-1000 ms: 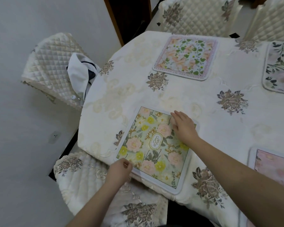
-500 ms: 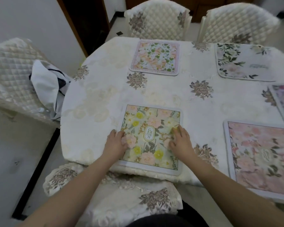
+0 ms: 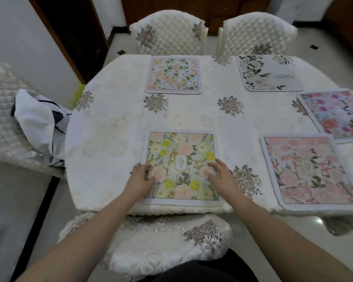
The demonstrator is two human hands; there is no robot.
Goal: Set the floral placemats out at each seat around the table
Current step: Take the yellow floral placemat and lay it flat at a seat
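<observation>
Both hands (left (image 3: 140,178), right (image 3: 219,176)) now press flat on the squared-up yellow-flowered placemat (image 3: 181,165).

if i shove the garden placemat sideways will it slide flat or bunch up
Probably slides flat: the GARDEN placemat lies with straight edges and no wrinkles under the left hand and right hand, so it looks fairly stiff. The soft tablecloth beneath may drag and ripple instead.
</observation>
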